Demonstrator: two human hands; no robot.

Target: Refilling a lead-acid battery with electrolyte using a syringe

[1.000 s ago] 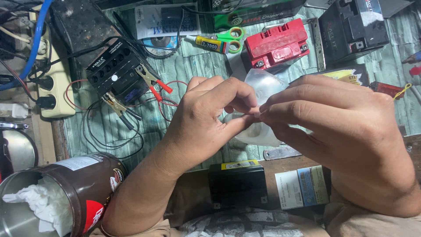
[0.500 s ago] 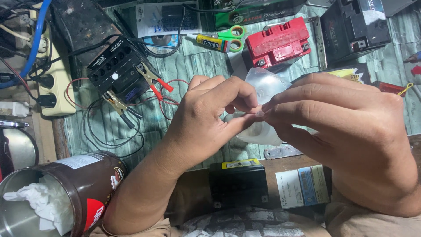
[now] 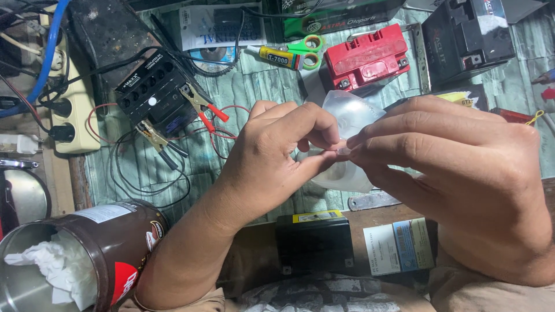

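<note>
Head view: pinched item indistinct

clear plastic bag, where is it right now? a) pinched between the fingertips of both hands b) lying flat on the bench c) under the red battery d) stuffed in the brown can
a: the clear plastic bag is pinched between the fingertips of the left hand and the right hand, above the bench, in front of the red battery.

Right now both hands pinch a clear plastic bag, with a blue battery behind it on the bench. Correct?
Not quite: the battery behind the clear plastic bag is red, not blue, per the head view. The left hand and right hand do pinch the bag between their fingers.
</note>
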